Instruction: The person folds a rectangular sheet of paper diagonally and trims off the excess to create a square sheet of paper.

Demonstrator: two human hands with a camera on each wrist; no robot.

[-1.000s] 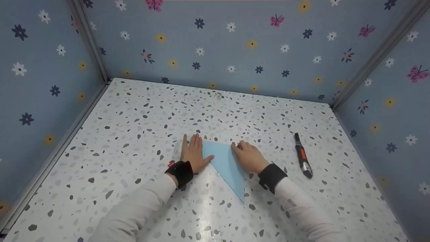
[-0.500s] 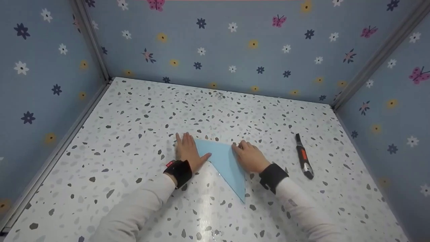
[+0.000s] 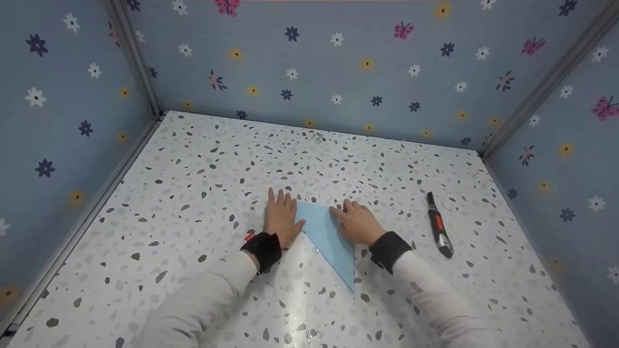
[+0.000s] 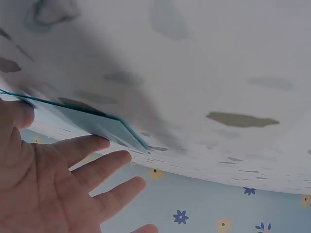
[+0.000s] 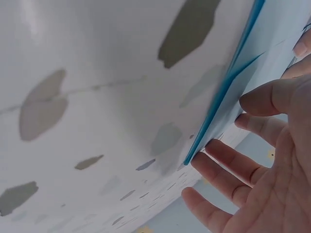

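Note:
A light-blue folded sheet of paper (image 3: 321,222) lies on the speckled table, its narrow point toward the near edge. My left hand (image 3: 282,217) rests flat over its left part, fingers straight and slightly spread, thumb at the lower left edge. At the upper right side, my right hand (image 3: 359,224) touches the paper, its index finger reaching onto the surface. The right wrist view shows thumb and fingertips against the folded edge (image 5: 214,109), fingers loosely extended. In the left wrist view, the fingers lie along the paper (image 4: 92,121) with the palm visible.
To the right of my right hand lies a black utility knife (image 3: 440,232) with an orange patch and silver end. Blue flowered panels (image 3: 314,63) enclose the table (image 3: 217,159) at the back and both sides.
My left hand slid left over the paper, then came back right. My right hand stays at the right side, its index finger now reaching a little farther onto the paper.

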